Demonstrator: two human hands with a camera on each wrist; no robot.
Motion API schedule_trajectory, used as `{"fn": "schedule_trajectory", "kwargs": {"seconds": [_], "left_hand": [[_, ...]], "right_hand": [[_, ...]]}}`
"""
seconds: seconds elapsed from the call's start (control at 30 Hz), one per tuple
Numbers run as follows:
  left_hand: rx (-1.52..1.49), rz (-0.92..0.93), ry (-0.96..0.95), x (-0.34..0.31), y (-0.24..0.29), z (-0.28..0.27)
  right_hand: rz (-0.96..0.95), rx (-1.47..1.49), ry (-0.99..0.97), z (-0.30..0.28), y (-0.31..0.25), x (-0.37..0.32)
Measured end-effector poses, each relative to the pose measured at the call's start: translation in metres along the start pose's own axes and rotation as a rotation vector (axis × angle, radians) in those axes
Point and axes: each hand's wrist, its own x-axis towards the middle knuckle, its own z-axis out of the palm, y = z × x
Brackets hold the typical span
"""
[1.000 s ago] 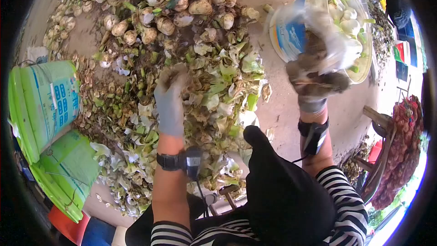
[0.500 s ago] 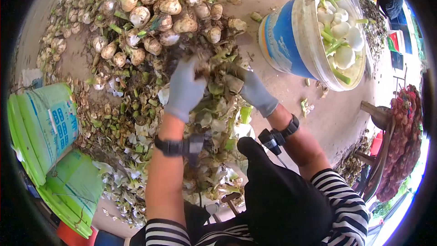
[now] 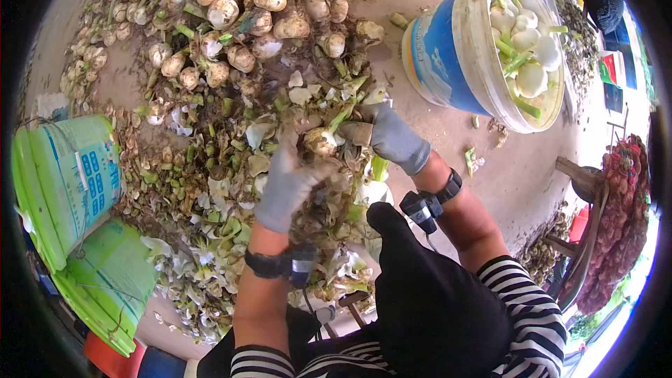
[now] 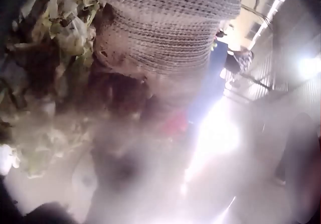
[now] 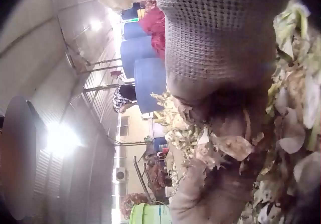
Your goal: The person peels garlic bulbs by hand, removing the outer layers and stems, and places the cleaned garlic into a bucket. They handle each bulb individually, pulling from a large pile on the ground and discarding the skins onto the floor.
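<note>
A garlic bulb (image 3: 320, 141) with papery brownish skin and a green stem (image 3: 341, 116) shows between the two gloved hands in the head view, over a heap of husks (image 3: 224, 199). My right hand (image 3: 397, 138) grips it from the right, dirty fingertips at the bulb and stem base. Loose skin (image 5: 233, 146) lies by those fingers in the right wrist view. My left hand (image 3: 285, 185), blurred, has thumb and fingers spread beside the bulb's left and near side. Haze in the left wrist view hides its fingers below the knitted glove (image 4: 160, 33).
Several unpeeled bulbs (image 3: 241, 58) are piled at the far left. A white-and-blue bucket (image 3: 448, 56) of cleaned white garlic (image 3: 532, 80) stands right of the hands. Green containers (image 3: 87, 182) flank the heap on the left. Red net sacks (image 3: 619, 224) hang at the far right.
My right hand, blurred over the bucket's mouth at first, has come back left to the heap and now holds a bulb. The left hand has drawn slightly nearer the body since half a second ago.
</note>
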Motion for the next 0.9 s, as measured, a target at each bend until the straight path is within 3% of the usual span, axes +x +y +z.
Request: {"fn": "schedule_trajectory", "kwargs": {"seconds": [0.1,0.17,0.23,0.33,0.43,0.47,0.5,0.57,0.6,0.63,0.67,0.77,0.83,0.87,0.9], "left_hand": [[-0.039,0.091,0.005,-0.007,-0.009,0.002],[-0.628,-0.185,0.101,-0.011,-0.013,-0.001],[-0.701,-0.193,0.034,-0.016,-0.006,0.007],[-0.231,0.150,0.212,-0.019,-0.001,0.029],[-0.100,0.197,0.184,-0.008,-0.022,-0.002],[-0.117,0.072,0.113,-0.009,-0.021,-0.009],[0.580,0.086,0.083,-0.002,-0.049,-0.037],[0.182,0.047,0.321,0.004,-0.065,-0.030],[0.182,0.051,0.322,0.002,-0.051,-0.028],[0.060,0.114,0.173,-0.006,-0.027,-0.023],[-0.061,0.171,0.023,-0.014,-0.014,-0.021],[-0.086,0.004,0.102,-0.023,-0.015,-0.012],[0.125,0.046,0.205,-0.010,-0.023,-0.016],[-0.156,-0.019,0.246,-0.006,-0.026,-0.018],[-0.437,-0.083,0.281,-0.005,-0.018,-0.015]], "right_hand": [[0.034,0.055,-0.061,0.007,-0.012,-0.008],[-0.043,0.065,-0.068,0.010,-0.001,-0.008],[0.040,0.075,0.009,0.011,-0.001,-0.009],[0.021,0.039,0.027,0.011,0.003,-0.006],[-0.010,0.021,-0.025,0.016,-0.003,-0.013],[-0.021,-0.002,-0.154,0.020,-0.009,-0.021],[-0.032,-0.026,-0.283,0.021,-0.013,-0.024],[0.072,-0.128,-0.340,0.017,-0.009,-0.021],[0.048,0.007,-0.245,0.016,0.001,-0.018],[0.027,0.145,-0.147,0.015,0.009,-0.016],[-0.045,0.001,-0.156,0.008,0.012,-0.015],[-0.017,0.065,-0.176,0.014,0.000,-0.013],[0.230,0.041,-0.343,0.018,-0.012,-0.015],[-0.191,-0.021,-0.524,0.020,0.003,-0.013],[-0.128,0.050,-0.830,0.023,-0.005,-0.017]]}}
